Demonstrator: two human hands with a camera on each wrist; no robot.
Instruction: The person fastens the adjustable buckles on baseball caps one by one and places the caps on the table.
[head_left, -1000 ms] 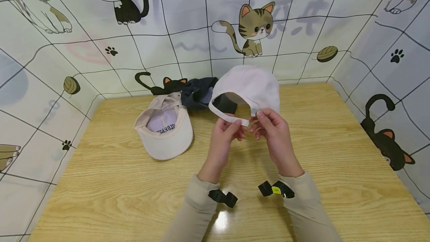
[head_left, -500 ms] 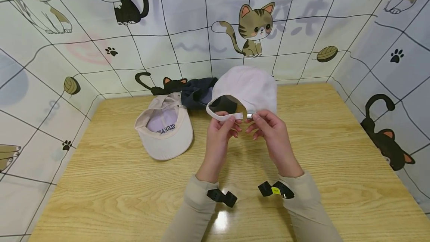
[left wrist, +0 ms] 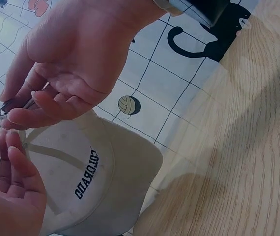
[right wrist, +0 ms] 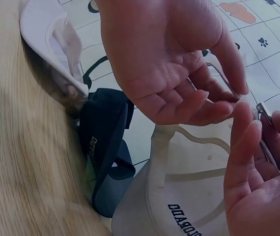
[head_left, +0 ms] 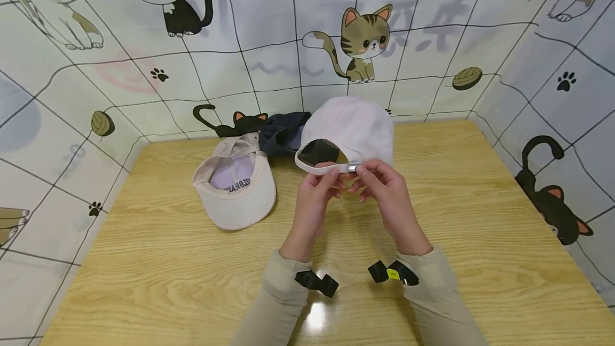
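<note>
A pale pink-white baseball cap (head_left: 355,124) is held up with its back opening towards me. My left hand (head_left: 314,194) pinches the free end of its back strap (head_left: 314,168) between thumb and fingers. On the other side my right hand (head_left: 384,186) pinches the small metal buckle (head_left: 353,167), thumb on top. Strap end and buckle meet between the fingertips; whether the strap is inside the buckle is hidden. The right wrist view shows the buckle's clip (right wrist: 264,114) tilted up, and dark lettering (right wrist: 182,219) inside the cap.
A cream cap (head_left: 247,204) lies upside down on the wooden table (head_left: 182,282), left of my hands. Beside it, against the cat-patterned backdrop (head_left: 274,73), sits a navy cap (head_left: 281,135), partly behind the held one.
My hands have drawn slightly closer together. The gap between strap end and buckle has closed, and the held cap has shifted a little left. The other caps stay put.
</note>
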